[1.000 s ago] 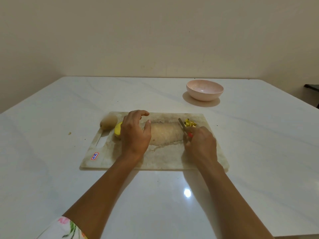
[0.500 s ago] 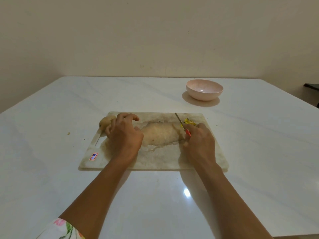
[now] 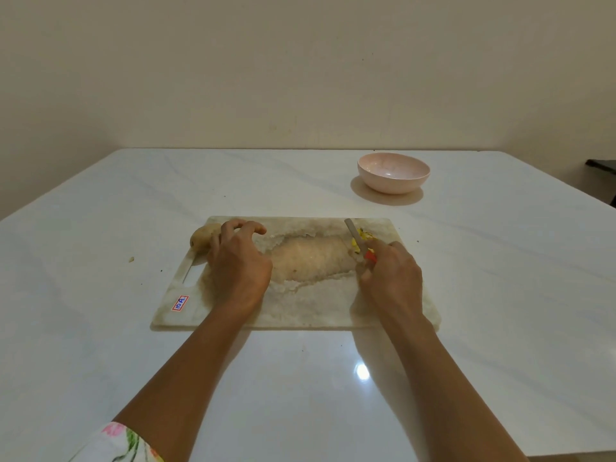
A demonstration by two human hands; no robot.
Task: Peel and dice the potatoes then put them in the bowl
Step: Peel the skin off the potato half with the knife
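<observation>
A worn pale cutting board (image 3: 300, 311) lies in front of me on the white table. On its far left corner rests an unpeeled brown potato (image 3: 201, 236). My left hand (image 3: 238, 265) sits just right of it with fingers curled down over the spot where a peeled yellow potato piece lay; that piece is hidden under the hand. My right hand (image 3: 391, 278) grips a knife (image 3: 352, 230) by its red handle, blade pointing away. Small yellow diced pieces (image 3: 361, 235) lie beside the blade. A pink bowl (image 3: 393, 178) stands beyond the board, back right.
A small potato scrap (image 3: 131, 259) lies on the table left of the board. A dark object (image 3: 603, 165) shows at the right edge, past the table. The wall runs along the table's far side.
My left hand slid left across the board and now covers the peeled yellow piece, close to the unpeeled potato. The right hand with the knife stayed by the diced pieces.
</observation>
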